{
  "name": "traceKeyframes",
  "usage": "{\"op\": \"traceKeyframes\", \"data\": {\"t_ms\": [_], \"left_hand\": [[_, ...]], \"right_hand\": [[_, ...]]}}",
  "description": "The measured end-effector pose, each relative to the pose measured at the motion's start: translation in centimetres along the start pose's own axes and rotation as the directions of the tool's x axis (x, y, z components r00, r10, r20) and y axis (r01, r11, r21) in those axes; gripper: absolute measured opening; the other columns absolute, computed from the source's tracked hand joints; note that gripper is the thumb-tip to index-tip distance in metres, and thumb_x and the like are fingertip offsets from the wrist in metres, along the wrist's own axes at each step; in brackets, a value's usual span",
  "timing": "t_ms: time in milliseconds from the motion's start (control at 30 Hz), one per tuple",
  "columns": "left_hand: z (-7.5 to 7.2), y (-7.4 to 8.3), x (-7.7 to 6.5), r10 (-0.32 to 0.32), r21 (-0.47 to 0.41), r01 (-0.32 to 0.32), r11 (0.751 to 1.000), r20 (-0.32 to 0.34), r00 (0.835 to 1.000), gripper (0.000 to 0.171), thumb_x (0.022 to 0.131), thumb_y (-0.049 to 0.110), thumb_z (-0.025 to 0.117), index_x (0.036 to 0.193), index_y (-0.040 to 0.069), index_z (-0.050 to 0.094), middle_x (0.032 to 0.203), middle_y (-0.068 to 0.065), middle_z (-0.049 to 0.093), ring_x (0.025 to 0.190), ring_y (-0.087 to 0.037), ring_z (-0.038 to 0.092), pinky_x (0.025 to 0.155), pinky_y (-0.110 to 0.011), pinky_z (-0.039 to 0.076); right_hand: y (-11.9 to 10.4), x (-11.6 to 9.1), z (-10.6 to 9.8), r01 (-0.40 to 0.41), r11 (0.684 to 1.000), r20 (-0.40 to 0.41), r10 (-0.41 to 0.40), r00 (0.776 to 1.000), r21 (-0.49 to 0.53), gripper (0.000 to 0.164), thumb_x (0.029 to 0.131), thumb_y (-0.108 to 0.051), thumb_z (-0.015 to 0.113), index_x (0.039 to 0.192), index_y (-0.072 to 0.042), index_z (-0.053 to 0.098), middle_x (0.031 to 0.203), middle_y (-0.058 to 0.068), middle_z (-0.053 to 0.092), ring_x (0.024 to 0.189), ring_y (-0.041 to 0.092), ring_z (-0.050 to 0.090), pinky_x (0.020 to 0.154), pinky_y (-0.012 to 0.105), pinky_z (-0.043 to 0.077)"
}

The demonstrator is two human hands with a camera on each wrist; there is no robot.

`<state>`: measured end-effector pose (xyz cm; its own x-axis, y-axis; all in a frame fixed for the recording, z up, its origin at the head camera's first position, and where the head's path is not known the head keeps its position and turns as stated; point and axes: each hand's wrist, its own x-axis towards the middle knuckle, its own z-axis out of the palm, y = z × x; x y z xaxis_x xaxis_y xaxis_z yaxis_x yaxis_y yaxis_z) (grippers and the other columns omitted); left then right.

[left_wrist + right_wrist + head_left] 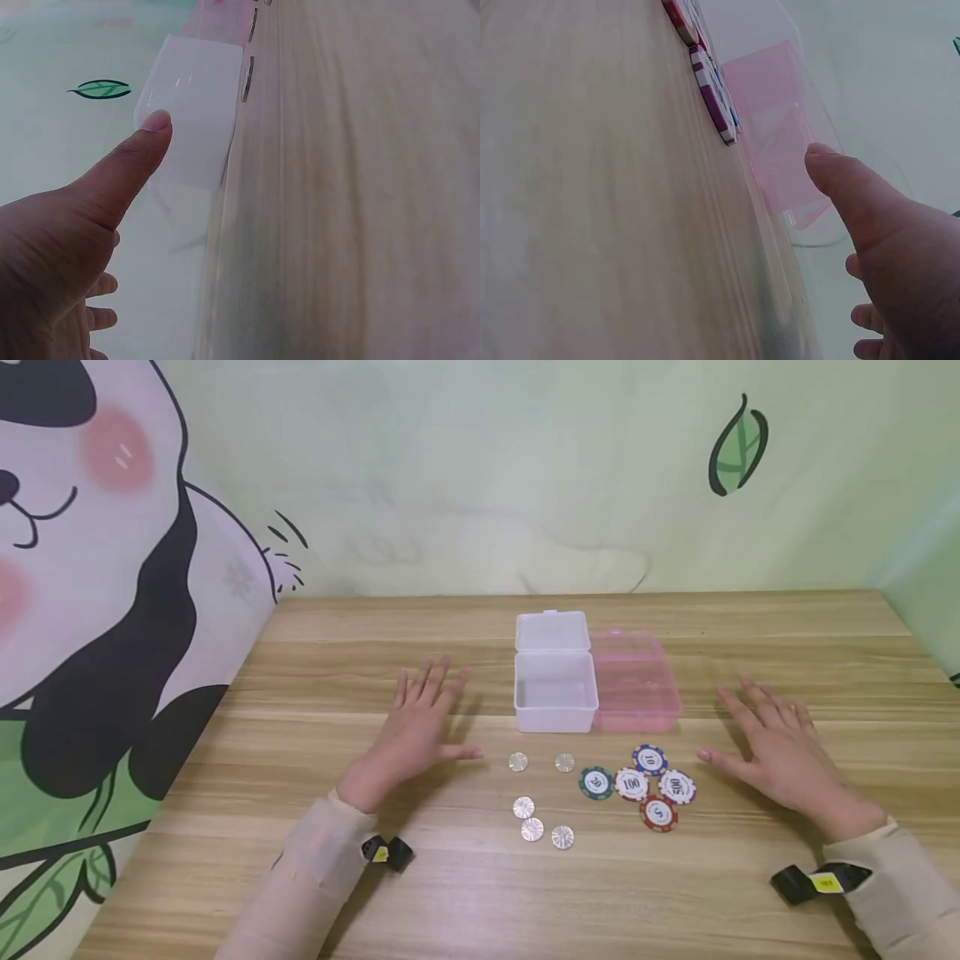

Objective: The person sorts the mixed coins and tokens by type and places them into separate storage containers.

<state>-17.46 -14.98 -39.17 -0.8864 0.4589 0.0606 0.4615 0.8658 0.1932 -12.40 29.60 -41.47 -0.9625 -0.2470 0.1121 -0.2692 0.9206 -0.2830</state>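
My left hand [412,727] lies palm down with fingers spread, left of a white plastic box [555,718] whose lid [552,632] is tipped back. It holds nothing. My right hand [783,752] is likewise spread and holds nothing, right of a translucent pink box [637,685] that stands against the white one. Several silvery coins [523,807] are scattered in front of the white box. Beside them several poker chips lie in a cluster: green [597,783], white 100 [632,784], blue [649,760], 500 [677,787] and red [659,813].
The wooden table [450,902] runs back to a painted wall [450,477] with a panda [82,527] at left. Black wrist cameras [388,853] sit on both sleeves.
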Motion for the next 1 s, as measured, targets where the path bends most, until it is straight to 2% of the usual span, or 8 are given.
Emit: {"op": "traceKeyframes", "data": {"t_ms": [233, 467, 633, 767, 833, 900, 1000], "left_hand": [[-0.3, 0.4, 0.5, 0.031, -0.020, -0.031, 0.999, -0.008, 0.999, 0.109, 0.073, 0.062, 0.071, 0.155, 0.015, 0.016, 0.162, -0.014, 0.001, 0.150, -0.037, 0.002, 0.120, -0.059, 0.004], [-0.6, 0.8, 1.5, 0.081, -0.050, -0.086, 0.995, -0.094, 0.992, 0.103, 0.073, 0.056, 0.074, 0.153, 0.014, 0.024, 0.161, -0.015, 0.014, 0.149, -0.037, 0.012, 0.121, -0.057, 0.011], [-0.7, 1.4, 2.4, 0.105, -0.093, -0.120, 0.988, -0.148, 0.983, 0.098, 0.074, 0.053, 0.076, 0.150, 0.012, 0.030, 0.159, -0.015, 0.021, 0.147, -0.036, 0.019, 0.120, -0.055, 0.015], [-0.6, 1.9, 3.1, 0.105, -0.139, -0.130, 0.982, -0.176, 0.979, 0.096, 0.073, 0.050, 0.077, 0.149, 0.011, 0.032, 0.157, -0.015, 0.027, 0.145, -0.035, 0.026, 0.120, -0.052, 0.018], [-0.4, 2.0, 3.4, 0.102, -0.163, -0.135, 0.977, -0.192, 0.976, 0.095, 0.073, 0.048, 0.078, 0.148, 0.010, 0.034, 0.155, -0.015, 0.032, 0.143, -0.034, 0.030, 0.120, -0.051, 0.019], [-0.3, 2.1, 3.7, 0.103, -0.190, -0.145, 0.971, -0.212, 0.972, 0.092, 0.072, 0.046, 0.079, 0.146, 0.008, 0.037, 0.153, -0.016, 0.036, 0.141, -0.034, 0.034, 0.119, -0.052, 0.022], [-0.1, 2.2, 4.3, 0.097, -0.241, -0.155, 0.958, -0.236, 0.967, 0.086, 0.073, 0.043, 0.079, 0.142, 0.007, 0.043, 0.150, -0.015, 0.041, 0.138, -0.034, 0.038, 0.118, -0.051, 0.025]], "right_hand": [[0.0, 0.0, -0.5, 0.010, 1.000, -0.015, -0.010, 1.000, -0.001, 0.090, 0.087, -0.052, 0.061, 0.153, -0.008, 0.019, 0.156, 0.030, 0.016, 0.136, 0.057, 0.021, 0.108, 0.075, 0.009], [-0.8, 0.4, -1.2, 0.039, 0.999, -0.091, -0.036, 0.995, 0.036, 0.084, 0.090, -0.045, 0.060, 0.153, -0.006, 0.020, 0.148, 0.035, 0.029, 0.130, 0.057, 0.030, 0.106, 0.072, 0.019], [-2.0, 0.6, -1.8, 0.025, 0.992, -0.137, -0.007, 0.991, 0.127, 0.072, 0.093, -0.038, 0.060, 0.147, 0.000, 0.031, 0.142, 0.036, 0.037, 0.126, 0.057, 0.034, 0.103, 0.072, 0.025], [-3.0, 0.7, -2.2, 0.026, 0.978, -0.188, 0.014, 0.982, 0.208, 0.057, 0.095, -0.029, 0.059, 0.137, 0.005, 0.043, 0.132, 0.033, 0.048, 0.119, 0.052, 0.045, 0.096, 0.069, 0.034], [-3.6, 0.8, -2.4, 0.046, 0.970, -0.236, 0.012, 0.972, 0.237, 0.048, 0.094, -0.023, 0.060, 0.132, 0.005, 0.050, 0.124, 0.029, 0.055, 0.111, 0.044, 0.052, 0.092, 0.060, 0.042], [-4.2, 0.9, -2.5, 0.070, 0.960, -0.286, 0.010, 0.958, 0.270, 0.038, 0.093, -0.018, 0.061, 0.125, 0.003, 0.056, 0.115, 0.024, 0.061, 0.103, 0.022, 0.058, 0.087, 0.042, 0.049], [-5.0, 1.0, -2.6, 0.111, 0.944, -0.337, 0.000, 0.942, 0.311, 0.028, 0.092, -0.012, 0.062, 0.115, 0.002, 0.062, 0.103, 0.018, 0.066, 0.091, -0.007, 0.052, 0.077, 0.016, 0.047]]}}
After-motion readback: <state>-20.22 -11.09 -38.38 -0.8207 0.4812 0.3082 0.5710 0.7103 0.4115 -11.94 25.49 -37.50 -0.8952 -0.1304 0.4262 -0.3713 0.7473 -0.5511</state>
